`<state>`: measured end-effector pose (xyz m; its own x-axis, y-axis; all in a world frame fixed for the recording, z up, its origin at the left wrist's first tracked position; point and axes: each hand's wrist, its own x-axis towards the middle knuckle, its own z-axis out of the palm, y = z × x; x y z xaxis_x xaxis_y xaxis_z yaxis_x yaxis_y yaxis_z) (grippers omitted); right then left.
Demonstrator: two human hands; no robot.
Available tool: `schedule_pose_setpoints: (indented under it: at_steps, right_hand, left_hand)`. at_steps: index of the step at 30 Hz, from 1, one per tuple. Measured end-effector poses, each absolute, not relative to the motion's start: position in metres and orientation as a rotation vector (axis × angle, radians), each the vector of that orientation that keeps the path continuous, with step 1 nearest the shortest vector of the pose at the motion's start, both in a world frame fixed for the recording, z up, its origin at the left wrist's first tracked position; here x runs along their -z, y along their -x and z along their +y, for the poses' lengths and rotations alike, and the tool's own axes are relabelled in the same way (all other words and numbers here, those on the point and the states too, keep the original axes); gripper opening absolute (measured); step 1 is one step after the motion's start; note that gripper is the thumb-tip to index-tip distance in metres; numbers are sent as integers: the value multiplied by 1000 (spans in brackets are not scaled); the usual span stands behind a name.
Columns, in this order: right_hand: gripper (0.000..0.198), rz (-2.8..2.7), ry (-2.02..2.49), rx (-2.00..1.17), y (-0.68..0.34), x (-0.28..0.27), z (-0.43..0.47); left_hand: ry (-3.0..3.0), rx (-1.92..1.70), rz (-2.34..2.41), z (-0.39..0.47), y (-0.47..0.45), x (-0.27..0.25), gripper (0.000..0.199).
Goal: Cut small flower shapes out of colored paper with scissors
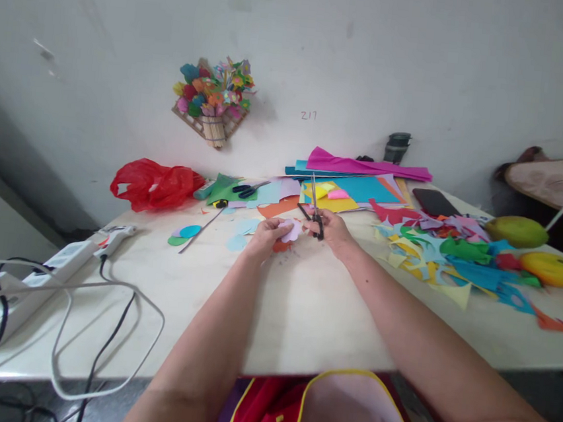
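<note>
The left hand [265, 236] is pinching purple paper [292, 230]; the right hand [332, 231] is holding scissors [317, 208]. Cut circles [190, 231] are lying nearby, looking done.

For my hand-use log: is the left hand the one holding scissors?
No, the right hand holds the scissors, while the left hand holds a pale lilac paper piece.

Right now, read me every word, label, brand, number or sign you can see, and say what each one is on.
"217", the first character possibly a Z: on the wall.
Any markings on the power strip or dark container: too small or blurred to read.
</note>
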<state>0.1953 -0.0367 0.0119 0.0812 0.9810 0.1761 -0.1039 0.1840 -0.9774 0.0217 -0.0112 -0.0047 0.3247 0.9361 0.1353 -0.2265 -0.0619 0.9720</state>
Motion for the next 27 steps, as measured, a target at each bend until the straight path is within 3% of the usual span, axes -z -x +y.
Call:
schedule_pose_setpoints:
  at_steps: [27]
  right_hand:
    - [41, -1232, 986, -1009, -185, -11, -36]
  left_hand:
    - [-1232, -1044, 788, -19, -27, -1, 38]
